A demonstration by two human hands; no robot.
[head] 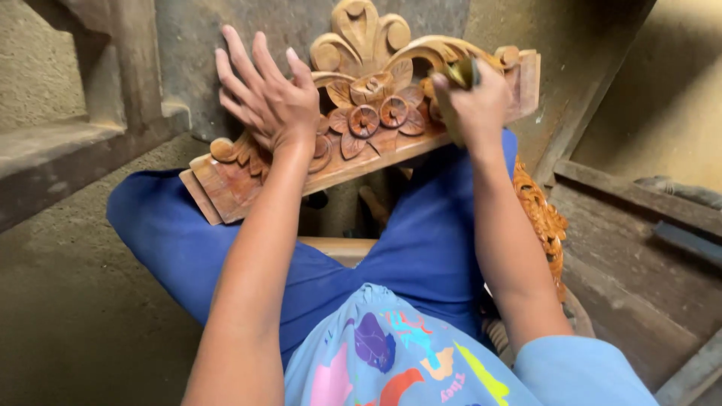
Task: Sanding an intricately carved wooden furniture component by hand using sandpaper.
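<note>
A: Across the blue-trousered knees lies a carved panel, flowers in the middle and scrolls up top, tilted so its left end sits lower.

B: And the hands?

A: Left hand lies flat on the panel's left half, fingers spread and holding nothing, just pressing down. Right hand is closed around a small folded pad, yellowish-green, maybe sandpaper, pressed to the upper right scroll.

B: How would you do that rubbing well?

A: My view: keep the flat palm bearing down so the panel can't rock on the knees, follow the curve of the scroll instead of cutting across it, and use light pressure near the thin petal edges. Folding the pad tighter would help it reach the grooves.

B: Anything you can't make out?

A: Plenty. The fist covers most of the pad, so I can't be sure what it is. The panel's right corner sits behind the hand. A second carved piece shows beside the right thigh, mostly hidden by the arm. Something dark lies between the knees, too shadowed to name. The wooden ledge at left is cut off by the edge.
</note>
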